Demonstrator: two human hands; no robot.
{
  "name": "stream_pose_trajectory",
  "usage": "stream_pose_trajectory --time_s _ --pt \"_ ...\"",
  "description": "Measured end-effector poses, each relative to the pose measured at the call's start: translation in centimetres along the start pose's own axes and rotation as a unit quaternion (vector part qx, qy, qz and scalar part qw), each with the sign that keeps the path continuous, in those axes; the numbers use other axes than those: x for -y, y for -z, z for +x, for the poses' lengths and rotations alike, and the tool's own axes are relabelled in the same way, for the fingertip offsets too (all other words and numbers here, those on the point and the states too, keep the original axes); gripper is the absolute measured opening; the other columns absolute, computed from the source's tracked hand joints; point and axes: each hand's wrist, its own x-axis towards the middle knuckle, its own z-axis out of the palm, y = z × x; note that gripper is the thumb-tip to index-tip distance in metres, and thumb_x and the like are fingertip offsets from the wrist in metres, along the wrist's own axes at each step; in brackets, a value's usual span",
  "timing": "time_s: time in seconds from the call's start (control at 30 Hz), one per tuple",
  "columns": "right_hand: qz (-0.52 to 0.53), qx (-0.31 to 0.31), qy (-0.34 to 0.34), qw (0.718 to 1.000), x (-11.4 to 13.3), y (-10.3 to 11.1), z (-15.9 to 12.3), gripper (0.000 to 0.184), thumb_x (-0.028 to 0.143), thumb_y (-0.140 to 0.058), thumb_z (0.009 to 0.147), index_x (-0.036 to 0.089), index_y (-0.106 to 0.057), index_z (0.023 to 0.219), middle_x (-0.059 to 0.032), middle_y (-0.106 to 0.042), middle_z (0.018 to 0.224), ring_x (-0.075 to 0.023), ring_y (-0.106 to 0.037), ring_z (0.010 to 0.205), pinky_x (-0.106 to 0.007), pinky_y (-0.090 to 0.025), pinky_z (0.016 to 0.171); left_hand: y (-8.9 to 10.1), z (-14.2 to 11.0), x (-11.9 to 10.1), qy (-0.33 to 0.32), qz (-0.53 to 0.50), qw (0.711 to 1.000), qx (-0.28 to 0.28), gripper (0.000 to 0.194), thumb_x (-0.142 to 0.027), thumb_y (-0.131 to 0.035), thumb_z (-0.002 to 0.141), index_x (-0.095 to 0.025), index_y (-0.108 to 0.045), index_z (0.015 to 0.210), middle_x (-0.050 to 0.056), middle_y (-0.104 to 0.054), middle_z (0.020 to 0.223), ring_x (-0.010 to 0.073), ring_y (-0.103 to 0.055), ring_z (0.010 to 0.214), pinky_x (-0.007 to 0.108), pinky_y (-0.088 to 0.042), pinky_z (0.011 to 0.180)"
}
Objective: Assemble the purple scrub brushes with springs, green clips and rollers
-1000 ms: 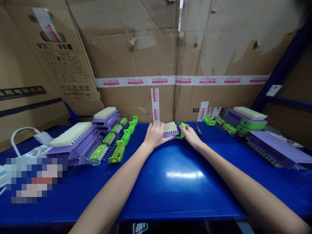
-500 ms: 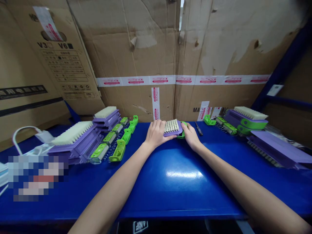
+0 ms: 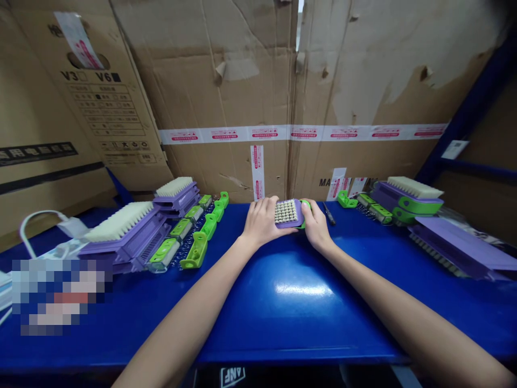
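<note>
Well left of my grip, bright-green moulded plastic brackets (image 3: pixel 195 253) stand in a row. My left hand (image 3: pixel 260 222) clasps the left end of a purple plastic block with cream bristles (image 3: pixel 286 212); it lies right between my hands, neither nearer, its long axis seemingly running across from one to the other. At its right end, my right hand (image 3: pixel 317 225) pinches a bright-green curved plastic end piece (image 3: pixel 306 204), thumb upward. Just right lies a slim dark tool (image 3: pixel 329 214).

The blue worktop (image 3: pixel 299 328) is backed by torn cardboard (image 3: pixel 186 70), crossed by printed tape (image 3: pixel 204 135); light is reflected midway along its surface.
</note>
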Motion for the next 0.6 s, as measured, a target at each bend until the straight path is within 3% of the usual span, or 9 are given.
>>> stream_pose_trajectory --time_s 0.2,0.4,0.6 --pt "-0.037 -0.001 0.039 0.999 0.53 0.24 -0.27 0.045 0.052 -0.032 0.091 0.018 -0.054 0.110 -0.0085 -0.067 0.096 -0.0221 -0.061 0.088 -0.034 -0.047 0.078 0.19 -0.06 -0.01 -0.022 -0.017 1.000 -0.005 0.078 -0.066 -0.062 0.069 -0.013 -0.042 0.124 0.014 -0.061 0.112 0.0290 -0.058 0.100 0.041 -0.041 0.085" --pt "-0.094 0.015 0.146 0.985 0.25 0.57 -0.55 0.042 0.045 -0.032 0.093 0.017 -0.049 0.119 -0.0105 -0.067 0.102 -0.0224 -0.064 0.086 -0.035 -0.050 0.077 0.40 -0.05 -0.44 -0.070 -0.021 0.997 -0.009 0.066 -0.053 -0.065 0.072 -0.013 -0.045 0.121 0.014 -0.061 0.113 0.0288 -0.057 0.105 0.046 -0.034 0.099" --pt "-0.135 -0.005 0.226 0.965 0.17 0.69 -0.89 0.039 0.040 -0.032 0.094 0.017 -0.047 0.122 -0.0122 -0.064 0.111 -0.0224 -0.064 0.092 -0.035 -0.051 0.080 0.35 0.00 -0.61 -0.062 -0.075 0.995 0.004 0.060 -0.037 -0.067 0.069 -0.018 -0.044 0.121 0.010 -0.060 0.112 0.0274 -0.056 0.103 0.039 -0.044 0.086"
